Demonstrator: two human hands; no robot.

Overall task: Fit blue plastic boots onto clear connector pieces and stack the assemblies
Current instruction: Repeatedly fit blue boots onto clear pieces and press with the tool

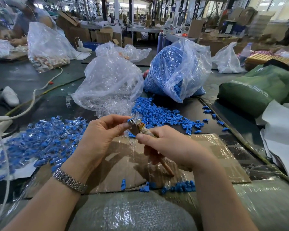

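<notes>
A blue boot point(130, 120) is being pinched in the left hand point(98, 135) against a clear connector point(137, 117) above the table point(207, 104) — the right hand point(167, 144) is gripping a wooden-handled tool point(150, 132), seemingly steadying the fit

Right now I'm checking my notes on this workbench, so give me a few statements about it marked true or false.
1. The left hand wears a metal watch band. True.
2. The right hand is empty. False: its grip is on a wooden-handled tool.
3. The bag of blue boots stands right of the bag of clear connectors. True.
4. The pile of finished assemblies lies right of the hands. False: it lies to their left.
5. The green bag holds blue boots. False: its contents are hidden.
</notes>
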